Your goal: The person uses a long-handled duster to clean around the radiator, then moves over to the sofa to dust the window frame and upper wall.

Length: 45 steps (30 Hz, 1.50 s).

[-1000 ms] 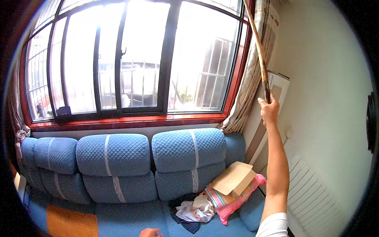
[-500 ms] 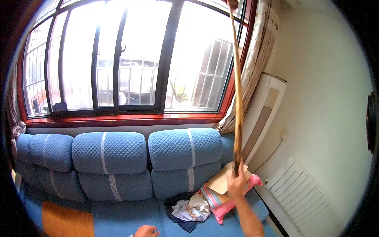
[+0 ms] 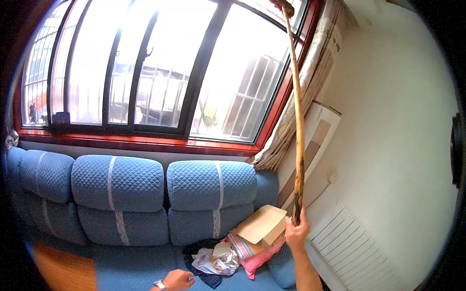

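Note:
My right hand (image 3: pixel 297 232) is closed around the dark lower end of a long wooden stick (image 3: pixel 298 121). The stick rises nearly upright in front of the curtain, and a brown, bushy-looking lump sits on its tip at the top edge of view. Low in the picture, my left hand (image 3: pixel 179 280), with a metal watch (image 3: pixel 160 285) at the wrist, is curled in a loose fist with nothing visible in it. Close beyond it on the sofa lie crumpled white and dark clothes (image 3: pixel 213 261). Beside them, a tan cardboard piece (image 3: pixel 262 224) rests on a striped and pink cloth item (image 3: pixel 250 259).
A blue quilted sofa (image 3: pixel 119 184) runs along a red-framed window (image 3: pixel 131 140). At the right corner stand a beige curtain (image 3: pixel 310 82), a tall white unit (image 3: pixel 318 128) and a white radiator (image 3: pixel 357 247). An orange-brown mat (image 3: pixel 65 266) covers the sofa's left side.
The view has tilted and swung right, so the sofa and window sit further left. My left hand shows more fully. The stick stays in my right hand, which appears slightly lower.

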Motion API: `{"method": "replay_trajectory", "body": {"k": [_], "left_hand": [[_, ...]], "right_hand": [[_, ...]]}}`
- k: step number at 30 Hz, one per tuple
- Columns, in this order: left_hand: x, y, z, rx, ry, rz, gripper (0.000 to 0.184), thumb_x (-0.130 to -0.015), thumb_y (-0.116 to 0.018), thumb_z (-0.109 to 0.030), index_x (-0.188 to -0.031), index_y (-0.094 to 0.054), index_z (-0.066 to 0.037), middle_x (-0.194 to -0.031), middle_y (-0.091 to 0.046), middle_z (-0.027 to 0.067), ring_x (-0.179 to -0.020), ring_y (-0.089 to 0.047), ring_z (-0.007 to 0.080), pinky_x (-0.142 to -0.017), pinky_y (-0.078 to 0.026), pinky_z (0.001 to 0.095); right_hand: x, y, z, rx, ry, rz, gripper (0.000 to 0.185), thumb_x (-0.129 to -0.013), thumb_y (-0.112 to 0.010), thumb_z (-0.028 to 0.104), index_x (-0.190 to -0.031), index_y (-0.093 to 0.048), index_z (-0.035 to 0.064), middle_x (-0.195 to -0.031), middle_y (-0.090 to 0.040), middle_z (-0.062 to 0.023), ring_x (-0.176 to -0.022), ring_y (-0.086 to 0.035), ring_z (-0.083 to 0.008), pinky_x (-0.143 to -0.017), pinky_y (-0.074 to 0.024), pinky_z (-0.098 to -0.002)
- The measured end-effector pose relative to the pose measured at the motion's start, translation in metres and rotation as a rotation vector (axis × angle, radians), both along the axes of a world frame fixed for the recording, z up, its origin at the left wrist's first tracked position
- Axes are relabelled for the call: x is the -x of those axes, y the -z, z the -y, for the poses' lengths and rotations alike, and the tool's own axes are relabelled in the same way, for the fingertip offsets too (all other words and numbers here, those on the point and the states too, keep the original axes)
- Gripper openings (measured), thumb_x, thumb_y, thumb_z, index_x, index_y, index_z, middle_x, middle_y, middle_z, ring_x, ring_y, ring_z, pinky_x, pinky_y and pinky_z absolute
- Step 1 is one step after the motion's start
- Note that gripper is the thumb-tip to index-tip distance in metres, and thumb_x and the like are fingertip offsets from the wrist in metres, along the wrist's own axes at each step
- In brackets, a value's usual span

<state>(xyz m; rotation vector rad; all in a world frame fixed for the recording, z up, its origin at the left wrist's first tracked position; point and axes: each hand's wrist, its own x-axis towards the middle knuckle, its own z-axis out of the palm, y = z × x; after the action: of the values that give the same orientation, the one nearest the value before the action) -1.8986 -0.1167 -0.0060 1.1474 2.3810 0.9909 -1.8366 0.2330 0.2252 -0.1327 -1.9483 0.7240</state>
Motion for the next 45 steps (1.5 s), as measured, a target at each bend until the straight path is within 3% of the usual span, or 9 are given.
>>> {"method": "replay_trajectory", "body": {"k": [5,6,10,13,26,30,33,35,45], "left_hand": [[-0.031,-0.018,-0.006,-0.161,-0.045,0.061,0.02,-0.073,-0.056,-0.02,-0.068,-0.059,-0.001,-0.064,-0.055,0.0229,-0.061,-0.054,0.041,-0.054,-0.04,0.0489],[-0.037,-0.027,-0.004,-0.106,-0.059,0.086,0.02,-0.073,-0.056,-0.02,-0.068,-0.059,-0.001,-0.065,-0.056,0.0231,-0.062,-0.054,0.0412,-0.054,-0.04,0.0491],[-0.043,-0.023,0.006,-0.104,-0.121,0.126,0.019,-0.073,-0.055,-0.018,-0.068,-0.058,0.0,-0.068,-0.056,0.0241,-0.064,-0.054,0.0422,-0.054,-0.04,0.0495],[-0.042,-0.01,0.017,-0.248,-0.225,0.169,0.019,-0.073,-0.055,-0.017,-0.067,-0.057,0.001,-0.065,-0.054,0.0243,-0.055,-0.052,0.0382,-0.052,-0.039,0.0466],[-0.02,-0.017,0.037,-0.265,-0.16,0.18,0.02,-0.071,-0.056,-0.016,-0.062,-0.052,0.001,-0.057,-0.047,0.0217,-0.046,-0.038,0.0284,-0.046,-0.034,0.0416],[-0.019,-0.025,0.034,-0.267,-0.117,0.185,0.021,-0.07,-0.057,-0.017,-0.06,-0.051,0.0,-0.056,-0.047,0.0219,-0.047,-0.04,0.0328,-0.046,-0.033,0.0424],[-0.018,-0.02,0.03,-0.234,-0.094,0.151,0.021,-0.07,-0.056,-0.018,-0.059,-0.052,0.0,-0.057,-0.048,0.0227,-0.048,-0.043,0.0351,-0.047,-0.034,0.0438],[-0.017,-0.016,0.025,-0.224,-0.082,0.117,0.022,-0.07,-0.056,-0.018,-0.059,-0.053,0.0,-0.057,-0.048,0.0232,-0.049,-0.045,0.0362,-0.047,-0.034,0.0446],[-0.033,-0.013,0.034,-0.243,-0.159,0.121,0.023,-0.071,-0.055,-0.02,-0.062,-0.055,0.001,-0.058,-0.05,0.0242,-0.05,-0.048,0.0386,-0.048,-0.036,0.0464]], "right_hand": [[0.064,-0.084,-0.012,0.008,-0.086,-0.105,0.055,-0.079,-0.051,-0.002,-0.132,-0.038,-0.0006,-0.068,-0.042,0.0057,-0.051,-0.036,-0.0021,-0.043,-0.0299,-0.0172],[0.082,-0.099,-0.026,-0.011,-0.105,-0.113,0.055,-0.078,-0.053,0.0,-0.13,-0.038,-0.0045,-0.091,-0.049,-0.0066,-0.076,-0.046,-0.0116,-0.066,-0.0357,-0.0229],[0.147,-0.15,-0.051,-0.156,-0.072,-0.197,0.056,-0.08,-0.051,-0.002,-0.134,-0.036,0.0007,-0.061,-0.042,0.005,-0.04,-0.034,-0.0035,-0.034,-0.0287,-0.0215],[0.154,-0.162,-0.03,-0.217,-0.054,-0.178,0.057,-0.08,-0.051,-0.001,-0.134,-0.035,-0.0004,-0.06,-0.043,0.0047,-0.038,-0.033,-0.0039,-0.033,-0.0293,-0.0222],[-0.008,0.07,0.058,-0.14,0.06,0.087,0.057,-0.075,-0.058,0.005,-0.127,-0.038,-0.0071,-0.089,-0.06,-0.0235,-0.078,-0.063,-0.0323,-0.066,-0.0484,-0.0365],[-0.054,0.143,0.067,0.012,0.074,0.191,0.057,-0.074,-0.06,0.004,-0.127,-0.04,-0.0056,-0.065,-0.053,-0.0107,-0.053,-0.052,-0.0139,-0.05,-0.0441,-0.0284],[-0.054,0.114,0.069,-0.01,0.09,0.204,0.06,-0.073,-0.06,0.0,-0.129,-0.039,-0.0046,-0.067,-0.054,-0.0086,-0.053,-0.049,-0.0098,-0.051,-0.0433,-0.0245],[-0.041,0.098,0.057,0.03,0.099,0.201,0.063,-0.072,-0.062,0.007,-0.131,-0.039,-0.0008,-0.098,-0.06,-0.0249,-0.081,-0.065,-0.0324,-0.067,-0.0501,-0.0351],[0.057,-0.073,0.027,-0.16,-0.011,-0.043,0.057,-0.078,-0.055,0.002,-0.131,-0.036,-0.0064,-0.109,-0.057,-0.0258,-0.1,-0.059,-0.0265,-0.085,-0.0436,-0.0313]]}}
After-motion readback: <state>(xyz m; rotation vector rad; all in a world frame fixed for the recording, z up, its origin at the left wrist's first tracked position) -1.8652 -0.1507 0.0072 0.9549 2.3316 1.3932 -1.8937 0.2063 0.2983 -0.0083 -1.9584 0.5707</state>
